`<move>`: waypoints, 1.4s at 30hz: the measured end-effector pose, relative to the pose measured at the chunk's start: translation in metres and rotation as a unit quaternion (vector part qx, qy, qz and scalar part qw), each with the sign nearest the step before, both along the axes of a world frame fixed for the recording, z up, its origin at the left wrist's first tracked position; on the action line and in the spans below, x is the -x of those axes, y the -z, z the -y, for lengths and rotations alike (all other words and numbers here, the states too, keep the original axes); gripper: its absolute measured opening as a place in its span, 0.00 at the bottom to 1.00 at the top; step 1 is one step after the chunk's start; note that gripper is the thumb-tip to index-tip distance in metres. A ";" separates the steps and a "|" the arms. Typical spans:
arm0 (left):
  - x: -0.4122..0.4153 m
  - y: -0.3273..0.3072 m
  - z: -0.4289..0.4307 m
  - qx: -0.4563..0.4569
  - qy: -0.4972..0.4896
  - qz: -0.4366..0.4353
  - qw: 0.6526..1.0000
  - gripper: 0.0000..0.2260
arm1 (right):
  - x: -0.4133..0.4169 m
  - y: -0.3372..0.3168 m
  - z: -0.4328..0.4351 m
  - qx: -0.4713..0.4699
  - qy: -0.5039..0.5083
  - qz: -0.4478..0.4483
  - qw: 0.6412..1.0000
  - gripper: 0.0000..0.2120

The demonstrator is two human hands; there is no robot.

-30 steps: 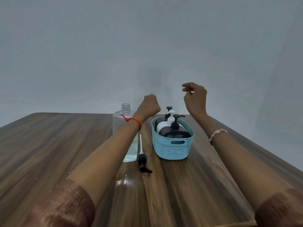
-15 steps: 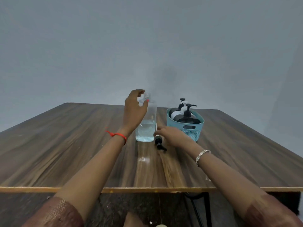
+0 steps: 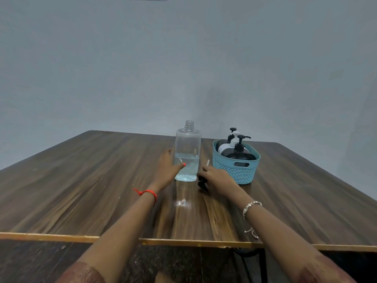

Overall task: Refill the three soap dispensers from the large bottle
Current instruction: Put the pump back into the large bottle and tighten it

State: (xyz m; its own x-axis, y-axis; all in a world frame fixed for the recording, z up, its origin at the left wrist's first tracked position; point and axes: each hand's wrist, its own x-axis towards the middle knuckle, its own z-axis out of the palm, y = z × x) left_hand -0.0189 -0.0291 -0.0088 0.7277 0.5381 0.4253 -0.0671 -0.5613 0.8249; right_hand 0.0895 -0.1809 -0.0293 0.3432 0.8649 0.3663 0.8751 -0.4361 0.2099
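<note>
Dark wood table (image 3: 81,180) fills my feed. The left hand (image 3: 168,170) grips the large bottle (image 3: 187,144) low on its left side, thumb across the front. The bottle stands upright mid-table, neck uncapped, clear liquid in its lower part. Just right of it, I see the right hand (image 3: 216,176) curling its fingers round the black pump (image 3: 202,183), its white tube (image 3: 208,162) poking up at a tilt. Further right, the teal basket (image 3: 236,172) holds the three soap dispensers (image 3: 238,154). Any writing on them is too small for me to read.
</note>
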 end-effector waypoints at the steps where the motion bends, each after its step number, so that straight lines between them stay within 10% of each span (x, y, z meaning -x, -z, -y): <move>1: -0.001 -0.001 -0.001 -0.001 0.006 -0.002 1.000 0.26 | -0.003 -0.005 0.001 -0.048 0.001 -0.035 0.998 0.15; 11: -0.023 -0.011 -0.017 0.078 0.099 0.034 0.991 0.16 | -0.001 -0.131 0.003 -0.526 -0.037 -0.209 0.824 0.09; 19: -0.038 -0.022 -0.023 0.109 0.146 0.047 0.982 0.23 | 0.008 -0.226 -0.007 -0.637 -0.148 -0.187 0.733 0.09; 33: -0.049 -0.014 -0.030 0.089 0.147 0.051 0.984 0.20 | 0.006 -0.224 -0.030 -0.541 -0.156 -0.227 0.794 0.06; 42: -0.056 -0.013 -0.037 0.067 0.172 0.042 0.982 0.23 | -0.012 -0.162 -0.065 -0.322 -0.020 -0.309 0.895 0.05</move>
State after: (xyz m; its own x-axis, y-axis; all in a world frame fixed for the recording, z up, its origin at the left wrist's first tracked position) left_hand 0.0376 0.0078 0.0039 0.8418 0.3215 0.4336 -0.3049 -0.3796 0.8735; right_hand 0.1015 -0.1163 0.1326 0.6260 0.5592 0.5436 0.7545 -0.2583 -0.6033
